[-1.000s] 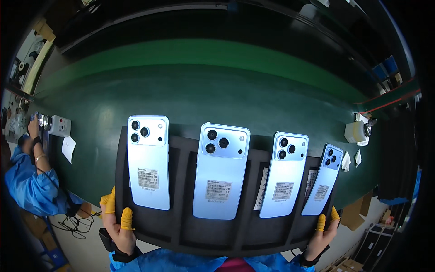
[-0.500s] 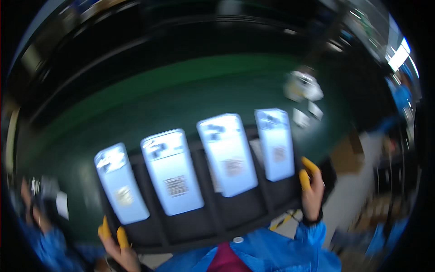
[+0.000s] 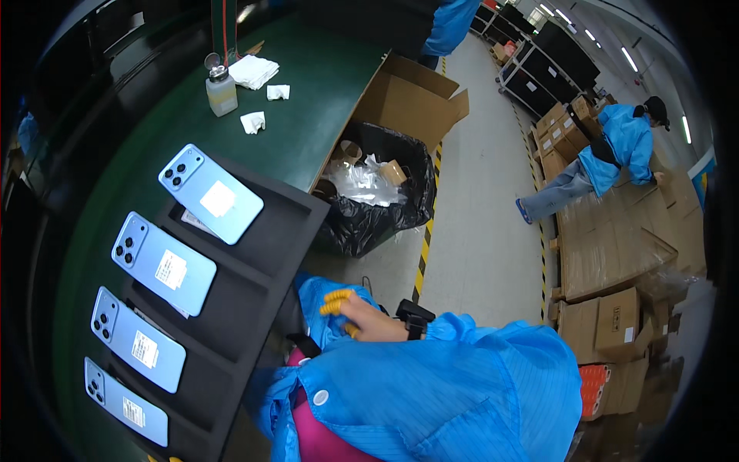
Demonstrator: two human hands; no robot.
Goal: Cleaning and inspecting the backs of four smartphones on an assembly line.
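Note:
A black tray (image 3: pixel 262 254) with slots lies on the green table (image 3: pixel 308 100) at the left. Several light blue phones lie in it, backs up, each with a white sticker; the farthest phone (image 3: pixel 210 193) is at the top and the nearest phone (image 3: pixel 125 400) is at the bottom. My right hand (image 3: pixel 356 314), with yellow finger cots, is curled against my blue coat just right of the tray's edge, and I see nothing in it. Of my left hand (image 3: pixel 158 458) only yellow fingertips show, at the tray's lower end on the bottom edge of the picture.
A clear bottle (image 3: pixel 221 91) and white wipes (image 3: pixel 254 71) sit at the far end of the table. Beside the table stands an open cardboard box (image 3: pixel 419 104) with a black bag of scrap (image 3: pixel 377 196). A person in blue (image 3: pixel 616 150) bends over stacked cardboard (image 3: pixel 616 246) on the right.
The view has swung sharply right, so the tray now sits at the left. My right hand has left the tray's end and rests at my coat.

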